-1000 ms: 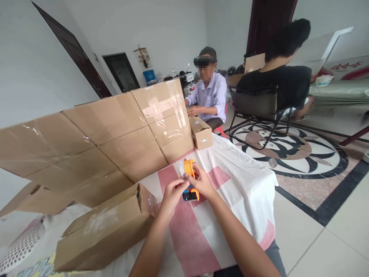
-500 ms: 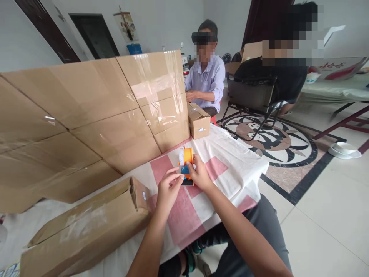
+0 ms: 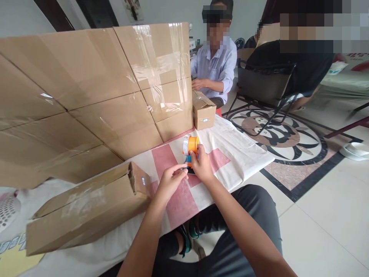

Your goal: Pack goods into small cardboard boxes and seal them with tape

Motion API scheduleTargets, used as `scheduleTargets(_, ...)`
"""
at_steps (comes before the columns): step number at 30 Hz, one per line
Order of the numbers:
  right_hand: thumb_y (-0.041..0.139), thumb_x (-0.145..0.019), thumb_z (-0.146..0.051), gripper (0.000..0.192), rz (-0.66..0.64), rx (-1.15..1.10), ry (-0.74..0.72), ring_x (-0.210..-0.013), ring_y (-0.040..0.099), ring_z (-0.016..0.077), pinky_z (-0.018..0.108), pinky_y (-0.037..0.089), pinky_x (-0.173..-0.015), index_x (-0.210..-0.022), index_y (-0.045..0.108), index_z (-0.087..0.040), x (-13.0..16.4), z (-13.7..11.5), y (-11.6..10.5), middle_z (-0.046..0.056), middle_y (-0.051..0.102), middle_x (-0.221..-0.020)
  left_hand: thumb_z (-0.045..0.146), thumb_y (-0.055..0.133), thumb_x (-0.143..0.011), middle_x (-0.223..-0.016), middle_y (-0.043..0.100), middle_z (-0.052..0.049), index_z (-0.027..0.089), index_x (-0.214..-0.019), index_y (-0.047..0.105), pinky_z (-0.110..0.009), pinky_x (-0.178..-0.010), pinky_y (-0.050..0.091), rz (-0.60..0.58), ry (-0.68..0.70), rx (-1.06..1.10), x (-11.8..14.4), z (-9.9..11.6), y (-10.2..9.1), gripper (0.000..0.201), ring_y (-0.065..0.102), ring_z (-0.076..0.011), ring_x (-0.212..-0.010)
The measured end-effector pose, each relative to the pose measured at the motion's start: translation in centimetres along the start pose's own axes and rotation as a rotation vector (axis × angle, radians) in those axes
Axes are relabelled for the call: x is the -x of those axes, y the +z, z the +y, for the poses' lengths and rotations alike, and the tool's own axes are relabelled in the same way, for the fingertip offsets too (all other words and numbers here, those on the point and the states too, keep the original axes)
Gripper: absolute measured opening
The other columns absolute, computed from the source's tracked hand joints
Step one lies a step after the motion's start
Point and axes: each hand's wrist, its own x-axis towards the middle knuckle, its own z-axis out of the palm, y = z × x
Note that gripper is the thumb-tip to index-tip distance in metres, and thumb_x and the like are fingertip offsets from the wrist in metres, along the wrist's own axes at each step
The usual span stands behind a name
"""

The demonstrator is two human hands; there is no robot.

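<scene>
Here the right hand [image 3: 201,166] grips an orange tape dispenser [image 3: 190,150] low on its body, fingers wrapped round the handle part, while the roll end stands up above the knuckles. The left hand [image 3: 170,182] has its thumb and forefinger pinched together right at the dispenser's lower end, touching it; whether they hold a loose end of tape I cannot tell, since the spot is small and partly hidden. The dispenser sits just over the table cloth [image 3: 230,154], above one of its pink stripes, near the table's front edge.

The dispenser looks like light, hard plastic, stiff enough to be squeezed firmly without giving. Its handle seems the sound place to hold; the roll would likely turn under the fingers, and the blade end probably has teeth best kept away from skin. Any tape on it would be thin, sticky and quick to fold on itself.

A long flat carton [image 3: 86,209] lies just left of the hands, one end open. Behind stands a wall of stacked boxes [image 3: 95,92], and a small box [image 3: 204,113] sits at the table's far end, where another person [image 3: 216,65] is seated.
</scene>
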Motion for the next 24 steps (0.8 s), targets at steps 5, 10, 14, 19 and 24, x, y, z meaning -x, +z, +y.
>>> scheduleTargets(5,0.054,-0.095,-0.034,0.012,0.092,-0.101,0.080,-0.065,0.058,0.0177,0.030,0.041,-0.062,-0.097,0.049,-0.024,-0.2,-0.1,-0.2,0.000,0.063,-0.078,0.042,0.073,-0.087,-0.073,0.072,0.001,0.018,-0.153,0.036,-0.028,-0.074,0.049,-0.011,0.008,-0.010,0.5,-0.3,0.6,0.080,0.070,-0.0184,-0.081)
scheduleTargets(10,0.059,-0.088,-0.039,0.021,0.200,-0.374,0.273,-0.064,0.060,0.0162,0.028,0.047,-0.059,-0.099,0.053,-0.022,-0.6,0.4,-0.3,0.000,0.066,-0.079,0.038,0.068,-0.090,-0.076,0.073,0.000,0.016,-0.150,0.036,-0.029,-0.076,0.049,-0.038,0.019,-0.132,0.8,-0.1,2.0,0.071,0.070,-0.0192,-0.082)
scheduleTargets(14,0.065,-0.081,-0.040,0.027,0.282,-0.567,0.373,-0.073,0.067,0.0171,0.028,0.053,-0.067,-0.096,0.055,-0.020,-1.0,0.7,-0.4,0.004,0.071,-0.088,0.038,0.065,-0.093,-0.083,0.075,-0.002,0.018,-0.154,0.033,-0.029,-0.075,0.050,-0.017,0.061,-0.179,1.4,0.4,2.9,0.072,0.069,-0.0183,-0.080)
scheduleTargets(19,0.065,-0.079,-0.040,0.027,0.291,-0.630,0.415,-0.071,0.068,0.0169,0.029,0.056,-0.066,-0.095,0.057,-0.019,-1.1,0.9,-0.7,0.005,0.073,-0.087,0.040,0.063,-0.095,-0.101,0.078,-0.008,0.021,-0.153,0.039,-0.029,-0.076,0.052,0.062,0.125,-0.229,2.7,-0.1,3.8,0.066,0.072,-0.0183,-0.081)
scheduleTargets(24,0.065,-0.080,-0.042,0.024,0.228,-0.637,0.441,-0.060,0.066,0.0185,0.030,0.055,-0.055,-0.087,0.056,-0.021,-0.6,0.8,-0.6,0.003,0.069,-0.071,0.036,0.061,-0.096,-0.106,0.079,-0.008,0.022,-0.151,0.043,-0.031,-0.077,0.051,0.158,0.149,-0.346,4.2,-0.4,4.7,0.059,0.072,-0.0191,-0.079)
